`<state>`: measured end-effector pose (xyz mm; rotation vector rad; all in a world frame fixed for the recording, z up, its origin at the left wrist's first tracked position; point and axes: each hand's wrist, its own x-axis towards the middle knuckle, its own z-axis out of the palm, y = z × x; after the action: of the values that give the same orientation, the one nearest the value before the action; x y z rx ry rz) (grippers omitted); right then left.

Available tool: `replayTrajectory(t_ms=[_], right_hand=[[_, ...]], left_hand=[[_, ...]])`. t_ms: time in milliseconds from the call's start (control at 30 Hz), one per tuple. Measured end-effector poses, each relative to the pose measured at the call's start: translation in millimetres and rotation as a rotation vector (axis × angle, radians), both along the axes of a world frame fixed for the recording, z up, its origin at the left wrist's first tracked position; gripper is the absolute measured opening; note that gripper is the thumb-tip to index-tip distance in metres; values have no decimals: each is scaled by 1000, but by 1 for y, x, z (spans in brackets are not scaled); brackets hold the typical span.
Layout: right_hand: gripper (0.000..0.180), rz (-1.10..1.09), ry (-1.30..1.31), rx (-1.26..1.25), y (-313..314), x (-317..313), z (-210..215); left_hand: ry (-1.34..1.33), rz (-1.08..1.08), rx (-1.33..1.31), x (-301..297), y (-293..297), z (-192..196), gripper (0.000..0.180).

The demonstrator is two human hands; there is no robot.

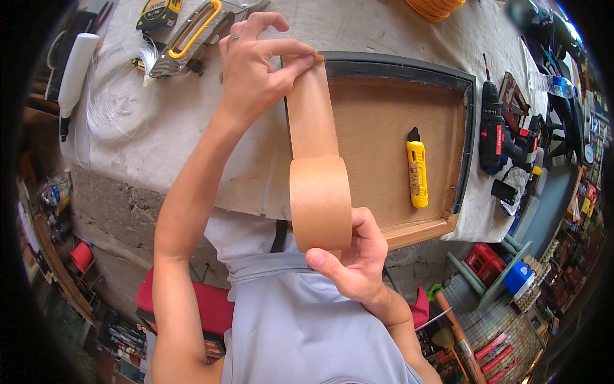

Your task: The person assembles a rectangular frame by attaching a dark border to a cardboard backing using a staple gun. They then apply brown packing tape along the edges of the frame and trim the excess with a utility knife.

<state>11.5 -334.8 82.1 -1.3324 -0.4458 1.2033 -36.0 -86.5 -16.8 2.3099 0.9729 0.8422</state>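
My right hand (355,259) grips a wide roll of brown paper tape (321,205) at its near end. From the roll a strip of tape (311,118) runs away from me along the left side of a picture frame (400,64) with dark edges and a brown backing board. At the far left corner of that frame, my left hand (265,67) pinches the end of the strip between thumb and forefinger. On the backing board lies a yellow utility knife (417,168), to the right of the tape.
Left of the frame are a staple gun (192,38), a tape measure (158,14), a coil of clear line (121,96) and a white marker (77,73). To the right stand a cordless drill (491,128) and other tools. Orange cord (435,8) lies at the far edge.
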Motion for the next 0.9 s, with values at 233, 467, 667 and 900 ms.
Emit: replayTrajectory(t_ms=[233, 467, 667, 900], right_hand=[[38, 89, -130, 5, -1, -1, -4], [34, 56, -62, -52, 2, -4, -8], [27, 33, 5, -41, 6, 2, -10], [27, 58, 11, -61, 10, 7, -8]], left_hand=[[11, -18, 28, -2, 3, -2, 11], [76, -51, 16, 1, 8, 10, 21], [43, -309, -409, -7, 41, 6, 28], [247, -327, -372, 21, 53, 16, 40]])
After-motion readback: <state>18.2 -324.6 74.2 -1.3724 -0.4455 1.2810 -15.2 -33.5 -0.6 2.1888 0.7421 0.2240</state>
